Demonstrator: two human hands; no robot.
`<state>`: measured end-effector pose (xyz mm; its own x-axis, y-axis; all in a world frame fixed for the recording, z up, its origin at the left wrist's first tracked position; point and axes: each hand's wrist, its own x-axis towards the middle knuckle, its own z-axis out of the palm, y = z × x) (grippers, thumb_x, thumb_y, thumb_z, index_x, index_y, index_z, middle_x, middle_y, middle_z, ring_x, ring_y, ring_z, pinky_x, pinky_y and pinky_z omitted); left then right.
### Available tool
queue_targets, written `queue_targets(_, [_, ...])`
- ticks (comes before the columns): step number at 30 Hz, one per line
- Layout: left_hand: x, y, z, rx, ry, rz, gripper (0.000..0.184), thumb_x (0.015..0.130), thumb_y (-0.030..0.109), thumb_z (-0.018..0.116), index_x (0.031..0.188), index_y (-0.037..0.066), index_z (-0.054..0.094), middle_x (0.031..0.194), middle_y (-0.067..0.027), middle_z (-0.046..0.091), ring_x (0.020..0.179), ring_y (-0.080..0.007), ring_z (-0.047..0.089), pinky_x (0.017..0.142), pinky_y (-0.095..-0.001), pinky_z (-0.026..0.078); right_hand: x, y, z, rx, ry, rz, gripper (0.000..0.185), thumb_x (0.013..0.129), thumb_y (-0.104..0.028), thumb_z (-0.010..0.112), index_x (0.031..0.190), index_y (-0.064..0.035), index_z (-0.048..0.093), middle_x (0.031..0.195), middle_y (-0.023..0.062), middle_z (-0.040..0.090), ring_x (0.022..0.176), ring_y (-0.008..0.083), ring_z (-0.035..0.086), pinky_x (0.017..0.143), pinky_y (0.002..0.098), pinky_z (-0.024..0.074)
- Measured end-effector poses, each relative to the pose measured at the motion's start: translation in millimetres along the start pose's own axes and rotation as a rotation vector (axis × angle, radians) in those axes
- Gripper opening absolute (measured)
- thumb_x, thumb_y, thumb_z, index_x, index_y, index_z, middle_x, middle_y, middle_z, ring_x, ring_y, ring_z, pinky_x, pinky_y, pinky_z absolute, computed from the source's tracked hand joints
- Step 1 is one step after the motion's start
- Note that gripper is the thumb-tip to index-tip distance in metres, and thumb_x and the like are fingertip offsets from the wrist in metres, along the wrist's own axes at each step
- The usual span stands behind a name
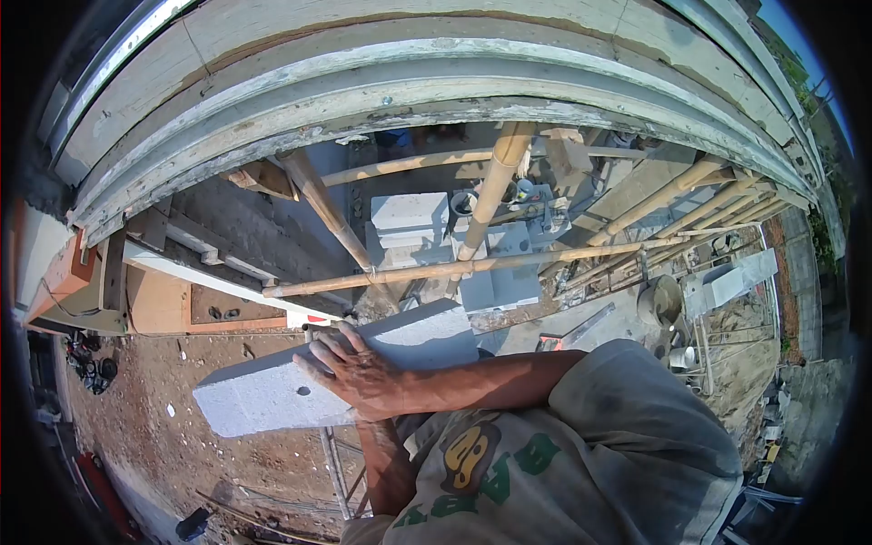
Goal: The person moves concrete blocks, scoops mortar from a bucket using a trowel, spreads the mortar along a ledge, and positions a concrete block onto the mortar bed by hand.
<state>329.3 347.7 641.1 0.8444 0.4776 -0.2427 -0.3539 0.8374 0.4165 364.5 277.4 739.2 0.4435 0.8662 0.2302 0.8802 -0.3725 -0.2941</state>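
Observation:
A long white block with a small dark hole in its face lies slantwise in front of my body. My right hand holds its upper side, fingers curved and spread across the face and top edge. My left forearm rises from below to the block's underside, and the block hides my left hand.
Bamboo poles cross ahead, below a layered concrete ledge. Farther down are more pale blocks, buckets and planks. A handsaw lies right of the block. Bare ground shows far below at left.

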Motion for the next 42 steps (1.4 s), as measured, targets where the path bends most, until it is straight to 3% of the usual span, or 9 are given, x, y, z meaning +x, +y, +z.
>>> queue_targets(3, [3.9,5.9,21.6,0.025,-0.041,0.002,0.06,0.097,0.048,0.043,0.14,0.006,0.042,0.137,-0.0121,0.05,0.125,-0.0299,0.048,0.107,-0.0455,0.037,3.6,-9.1,11.3,0.1,0.142,0.102,0.076,0.084,-0.024,0.055,0.151,-0.0076,0.023,0.135,0.0192,0.043,0.134,0.0353,0.036,0.114,0.0607,0.0128])
queue_targets(4, [4.7,6.9,28.5,0.033,-0.055,0.005,0.06,0.097,0.048,0.043,0.14,0.006,0.042,0.137,-0.0121,0.05,0.125,-0.0299,0.048,0.107,-0.0455,0.037,11.6,-20.0,35.0,0.018,0.261,0.226,0.069,0.088,-0.023,0.049,0.151,-0.0129,0.023,0.141,0.0167,0.039,0.137,0.0335,0.033,0.117,0.0584,0.0115])
queue_targets(7, [6.2,10.0,41.4,0.036,-0.093,0.034,0.06,0.097,0.048,0.043,0.14,0.007,0.042,0.137,-0.0121,0.05,0.125,-0.0301,0.048,0.107,-0.0457,0.037,15.6,-21.3,13.3,-0.004,0.231,0.295,0.061,0.091,-0.025,0.046,0.148,-0.0126,0.03,0.146,0.0097,0.038,0.14,0.0291,0.03,0.118,0.0601,0.0097])
queue_targets(17, [-22.1,-11.4,43.2,0.023,-0.061,0.016,0.06,0.098,0.048,0.042,0.14,0.007,0.042,0.137,-0.0122,0.05,0.126,-0.0307,0.047,0.107,-0.0462,0.036,-0.3,-13.6,-11.5,0.001,0.324,0.331,0.069,0.09,-0.024,0.046,0.153,-0.0115,0.02,0.153,0.0225,0.024,0.145,0.0385,0.018,0.113,0.0676,0.007])
queue_targets(20, [-24.6,-10.6,45.2,0.013,-0.05,0.026,0.06,0.098,0.048,0.042,0.14,0.007,0.042,0.138,-0.0122,0.05,0.126,-0.0308,0.047,0.108,-0.0464,0.036,-10.6,0.8,-11.0,-0.022,0.356,0.2,0.086,0.082,-0.028,0.06,0.154,-0.0106,0.016,0.153,0.0273,0.022,0.144,0.0437,0.015,0.111,0.0701,0.0062])
queue_targets(23, [-28.7,-8.8,45.1,0.007,-0.044,0.037,0.06,0.098,0.048,0.042,0.14,0.007,0.042,0.138,-0.0122,0.05,0.126,-0.031,0.047,0.108,-0.0466,0.036,-24.4,8.3,-55.9,0.202,0.104,0.147,0.111,0.065,-0.033,0.075,0.154,-0.0085,0.012,0.151,0.0333,0.019,0.142,0.0488,0.014,0.11,0.0713,0.0041])
queue_targets(24, [-29.6,-7.3,44.5,0.003,-0.04,0.045,0.06,0.098,0.048,0.042,0.14,0.007,0.042,0.138,-0.0122,0.05,0.126,-0.0311,0.047,0.108,-0.0466,0.036,-25.1,10.7,-53.3,0.227,0.213,0.116,0.124,0.056,-0.034,0.081,0.154,-0.0063,0.009,0.148,0.0369,0.019,0.139,0.052,0.02,0.108,0.0717,0.0078])
queue_targets(28, [-37.3,-4.8,39.8,0.004,-0.011,0.054,0.059,0.098,0.048,0.041,0.14,0.007,0.042,0.138,-0.0122,0.049,0.126,-0.0313,0.047,0.108,-0.0468,0.035,-30.4,18.4,-57.9,0.299,0.109,0.1,0.119,0.063,-0.034,0.08,0.153,-0.0062,0.007,0.142,0.0354,0.028,0.132,0.0528,0.03,0.102,0.0716,0.0195])
queue_targets(42, [-50.5,-5.6,19.5,-0.032,0.064,0.048,0.059,0.098,0.048,0.041,0.14,0.007,0.042,0.138,-0.0123,0.049,0.127,-0.0321,0.046,0.109,-0.0476,0.035,-44.2,33.1,-62.6,0.283,0.117,0.064,0.115,0.07,-0.054,0.074,0.153,-0.0054,0.01,0.139,0.035,0.023,0.128,0.0528,0.028,0.098,0.0741,0.0197])
